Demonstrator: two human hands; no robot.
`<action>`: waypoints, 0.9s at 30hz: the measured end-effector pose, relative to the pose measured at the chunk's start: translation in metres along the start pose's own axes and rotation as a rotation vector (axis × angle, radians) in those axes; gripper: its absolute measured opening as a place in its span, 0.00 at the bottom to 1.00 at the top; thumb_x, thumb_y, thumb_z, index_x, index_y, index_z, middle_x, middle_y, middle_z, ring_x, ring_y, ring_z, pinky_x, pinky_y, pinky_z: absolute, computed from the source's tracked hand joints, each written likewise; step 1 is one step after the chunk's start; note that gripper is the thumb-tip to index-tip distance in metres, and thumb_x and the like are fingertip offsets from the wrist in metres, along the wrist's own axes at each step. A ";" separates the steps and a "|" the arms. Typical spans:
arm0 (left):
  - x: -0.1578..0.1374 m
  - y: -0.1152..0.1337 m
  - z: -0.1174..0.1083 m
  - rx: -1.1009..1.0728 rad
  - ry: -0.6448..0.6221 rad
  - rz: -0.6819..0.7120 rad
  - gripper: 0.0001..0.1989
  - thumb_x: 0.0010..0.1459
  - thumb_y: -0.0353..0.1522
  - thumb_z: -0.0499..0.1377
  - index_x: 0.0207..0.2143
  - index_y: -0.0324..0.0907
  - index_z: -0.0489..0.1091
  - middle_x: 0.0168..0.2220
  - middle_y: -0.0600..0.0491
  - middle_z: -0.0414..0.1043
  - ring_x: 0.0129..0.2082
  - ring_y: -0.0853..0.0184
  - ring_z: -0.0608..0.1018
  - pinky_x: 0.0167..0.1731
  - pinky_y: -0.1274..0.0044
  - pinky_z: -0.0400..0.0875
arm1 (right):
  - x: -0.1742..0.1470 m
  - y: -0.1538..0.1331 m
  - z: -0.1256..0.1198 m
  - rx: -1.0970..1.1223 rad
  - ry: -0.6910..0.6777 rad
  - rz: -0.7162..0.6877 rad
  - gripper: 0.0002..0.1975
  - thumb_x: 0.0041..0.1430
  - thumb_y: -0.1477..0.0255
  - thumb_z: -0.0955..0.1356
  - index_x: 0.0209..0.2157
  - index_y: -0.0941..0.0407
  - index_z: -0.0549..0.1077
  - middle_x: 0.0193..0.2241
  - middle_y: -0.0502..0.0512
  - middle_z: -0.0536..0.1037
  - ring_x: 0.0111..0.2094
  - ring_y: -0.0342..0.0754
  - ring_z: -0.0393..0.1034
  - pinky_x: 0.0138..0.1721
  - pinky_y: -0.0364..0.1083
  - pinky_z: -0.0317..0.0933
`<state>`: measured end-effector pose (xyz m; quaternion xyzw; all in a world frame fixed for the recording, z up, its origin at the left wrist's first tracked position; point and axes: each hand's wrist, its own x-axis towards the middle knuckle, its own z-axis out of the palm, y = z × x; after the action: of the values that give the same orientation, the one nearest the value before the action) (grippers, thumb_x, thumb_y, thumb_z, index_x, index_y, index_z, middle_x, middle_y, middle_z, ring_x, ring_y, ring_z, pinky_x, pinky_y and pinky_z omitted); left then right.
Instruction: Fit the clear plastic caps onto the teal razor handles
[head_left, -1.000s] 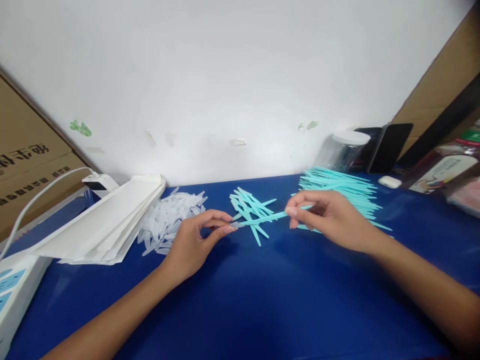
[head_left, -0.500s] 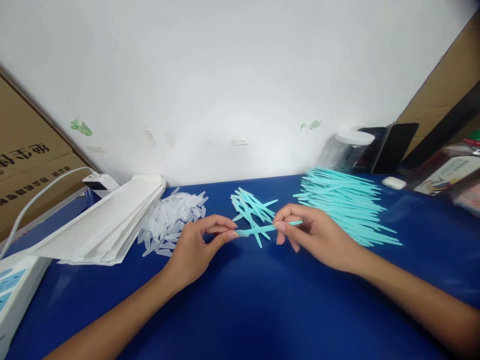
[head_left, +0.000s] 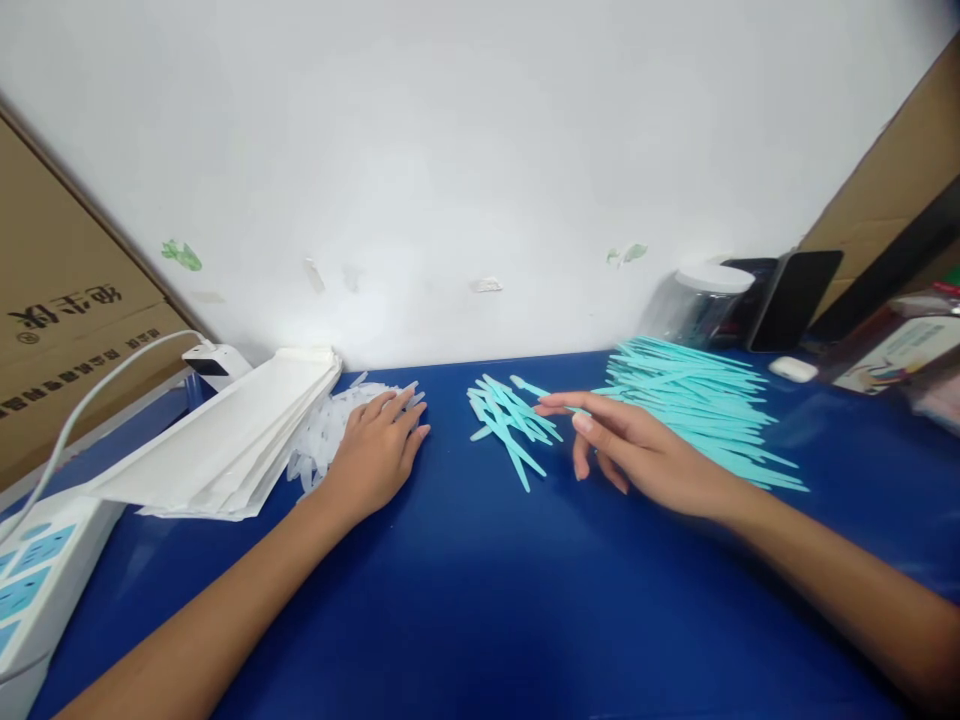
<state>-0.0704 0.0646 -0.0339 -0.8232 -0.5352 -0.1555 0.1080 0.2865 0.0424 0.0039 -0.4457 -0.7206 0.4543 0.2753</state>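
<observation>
My left hand (head_left: pixel 379 450) lies palm down over a pile of small translucent white blade caps (head_left: pixel 319 430), its fingers apart and partly covering them. Whether a cap is under the fingertips is hidden. My right hand (head_left: pixel 626 440) holds a slim teal eyebrow razor (head_left: pixel 530 386) between thumb and index finger, with its whitish-tipped head pointing left and away from me. Below and left of that razor, a small loose heap of teal razors (head_left: pixel 504 415) lies on the blue table. A larger stack of teal razors (head_left: pixel 694 400) is behind and right of my right hand.
White paper sleeves (head_left: pixel 247 430) are stacked at left, beside a power strip (head_left: pixel 52 560) and a white charger (head_left: pixel 217 365) with a cable. At back right stand a clear jar (head_left: pixel 701 305), a dark phone (head_left: pixel 796 300) and a labelled bottle (head_left: pixel 900 345). A white wall (head_left: pixel 465 180) closes the back.
My left hand has let go of the razor and moved left onto the caps. My right hand still holds the razor, now turned with its head pointing farther away over the small heap.
</observation>
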 end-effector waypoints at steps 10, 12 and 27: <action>0.000 0.007 -0.007 -0.084 -0.017 0.117 0.17 0.74 0.30 0.51 0.54 0.41 0.79 0.57 0.43 0.78 0.50 0.51 0.79 0.53 0.55 0.76 | 0.002 0.008 0.000 -0.319 0.003 -0.128 0.29 0.78 0.56 0.59 0.74 0.49 0.62 0.45 0.60 0.83 0.28 0.45 0.73 0.33 0.47 0.69; -0.001 0.008 -0.007 -0.111 -0.013 0.138 0.18 0.74 0.29 0.50 0.54 0.43 0.79 0.57 0.45 0.78 0.50 0.52 0.80 0.51 0.56 0.78 | 0.003 0.010 -0.005 -0.329 0.035 -0.136 0.28 0.77 0.57 0.60 0.73 0.46 0.63 0.58 0.61 0.79 0.27 0.43 0.73 0.34 0.49 0.72; -0.004 0.016 -0.010 -0.312 0.106 0.135 0.15 0.75 0.29 0.50 0.53 0.44 0.76 0.47 0.47 0.83 0.45 0.60 0.84 0.45 0.68 0.80 | 0.006 0.019 -0.056 -0.697 0.442 -0.219 0.18 0.71 0.58 0.66 0.46 0.54 0.83 0.42 0.62 0.84 0.31 0.53 0.73 0.35 0.53 0.67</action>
<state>-0.0587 0.0514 -0.0266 -0.8549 -0.4415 -0.2721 0.0171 0.3359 0.0738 0.0115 -0.5196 -0.7977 0.0451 0.3027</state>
